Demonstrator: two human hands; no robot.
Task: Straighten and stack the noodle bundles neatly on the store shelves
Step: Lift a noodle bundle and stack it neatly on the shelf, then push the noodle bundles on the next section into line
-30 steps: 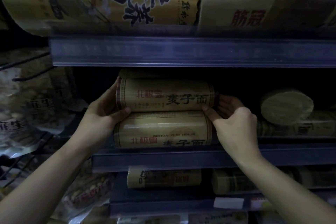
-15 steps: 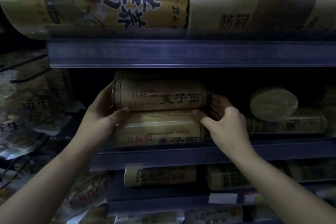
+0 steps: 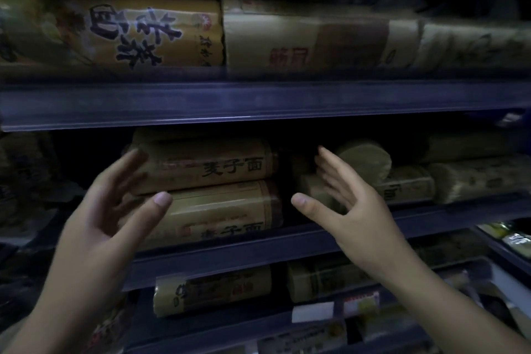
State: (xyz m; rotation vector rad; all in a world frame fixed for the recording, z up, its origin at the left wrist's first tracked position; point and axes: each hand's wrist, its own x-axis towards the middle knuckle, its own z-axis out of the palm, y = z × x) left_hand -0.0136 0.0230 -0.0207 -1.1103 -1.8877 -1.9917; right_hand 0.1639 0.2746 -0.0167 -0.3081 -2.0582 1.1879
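Fingers spread wide and holding nothing, the left hand (image 3: 115, 210) and right hand (image 3: 349, 201) hover palms inward in front of the middle shelf (image 3: 258, 250), either side of two stacked noodle bundles. The upper noodle bundle (image 3: 209, 164) lies lengthwise squarely on the lower noodle bundle (image 3: 221, 215), both on that shelf. Bare forearms run down to the lower corners of the dim, slightly blurred view.
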